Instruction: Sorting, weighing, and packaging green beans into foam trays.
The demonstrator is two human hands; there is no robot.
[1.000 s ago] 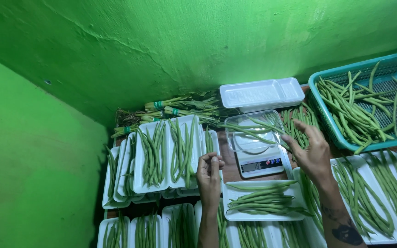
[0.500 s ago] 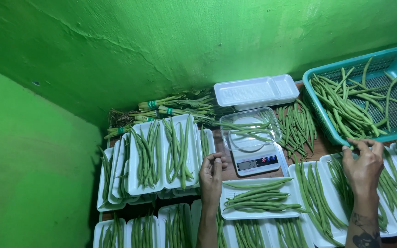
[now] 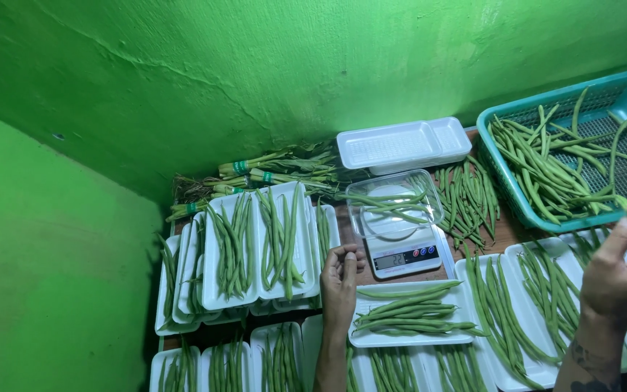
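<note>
My right hand [image 3: 622, 268] is raised at the right, by the front rim of the teal basket [image 3: 506, 170], with fingertips pinched on a green bean [image 3: 624, 202]. The basket holds a heap of long green beans [image 3: 546, 167]. My left hand [image 3: 340, 279] rests with curled fingers between the trays, just left of the small digital scale [image 3: 404, 255], and holds nothing I can see. On the scale sits a clear tub [image 3: 393, 207] with a few beans. In front of the scale lies a white foam tray [image 3: 411, 337] of beans.
Several white trays filled with beans [image 3: 255, 247] cover the table to the left, front and right. Empty white trays [image 3: 400, 145] are stacked at the back. Banded bundles of leafy stalks [image 3: 270, 170] lie by the green wall. Loose beans [image 3: 466, 196] lie beside the scale.
My right hand has left the scale and swung right, up to the basket's front rim. My left hand has stayed beside the scale.
</note>
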